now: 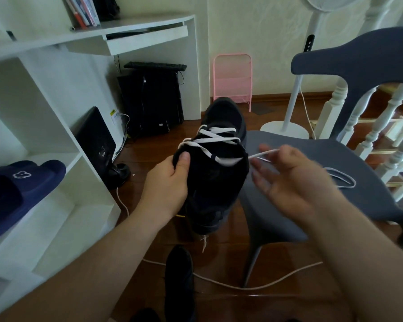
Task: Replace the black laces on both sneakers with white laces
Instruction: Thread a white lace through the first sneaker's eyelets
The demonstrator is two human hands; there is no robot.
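Observation:
I hold a black sneaker [215, 182] up in mid-air, toe pointing away. My left hand [170, 180] grips its left collar edge, thumb on top. A white lace [213, 141] crisscrosses its upper eyelets. One free end of that lace runs right to my right hand [291, 175], which is motion-blurred; its thumb and forefinger seem to pinch the lace while the other fingers spread. A second black sneaker [179, 282] lies on the floor below. Another white lace [342, 178] lies looped on the chair seat.
A grey chair [349, 159] stands right of the sneaker. White shelves [56, 173] at left hold navy slippers [16, 189]. A white cable [242, 284] crosses the wooden floor. A computer tower, pink rack, fan stand and stair railing stand behind.

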